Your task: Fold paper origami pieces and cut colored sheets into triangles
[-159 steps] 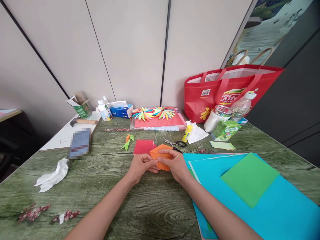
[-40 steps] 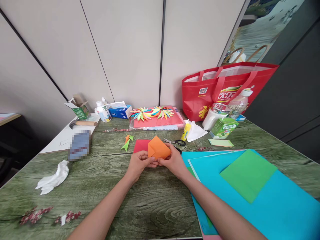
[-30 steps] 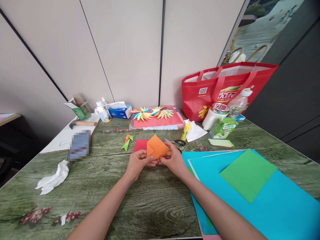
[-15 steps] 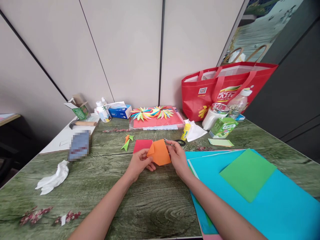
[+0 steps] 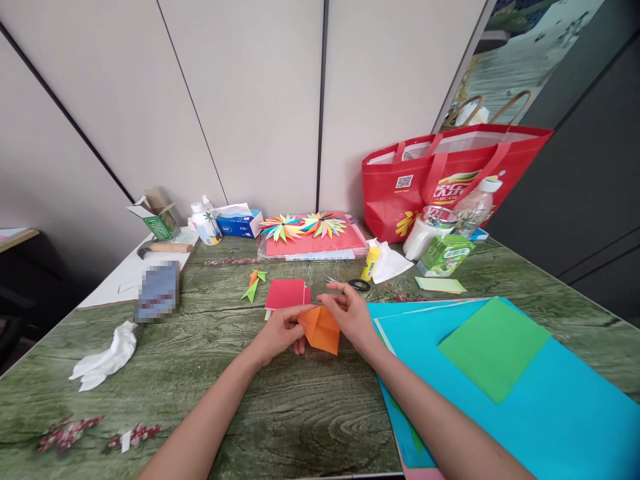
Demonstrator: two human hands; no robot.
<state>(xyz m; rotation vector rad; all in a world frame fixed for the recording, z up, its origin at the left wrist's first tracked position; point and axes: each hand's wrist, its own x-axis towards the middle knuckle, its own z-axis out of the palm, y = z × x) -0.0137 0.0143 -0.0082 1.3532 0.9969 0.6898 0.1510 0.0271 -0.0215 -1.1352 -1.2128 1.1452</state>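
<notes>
- While the left hand (image 5: 279,335) is pinching the folded orange paper (image 5: 323,331) in the head view, the right hand (image 5: 353,321) is curling by its edge, can't tell if gripping.
- It's sitting between them, near the red paper square (image 5: 285,293); uneven pinching is probably risking skewed creases tbh.

Pale grey wall (image 5: 255,100) w/ dk seams (image 5: 321,100) behind grn wood-grain tbl (image 5: 310,413), dk panel (image 5: 600,200) far R.

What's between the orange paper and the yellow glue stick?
In the head view, the right hand comes first after the orange paper, then the scissors, just short of the yellow glue stick.
</notes>
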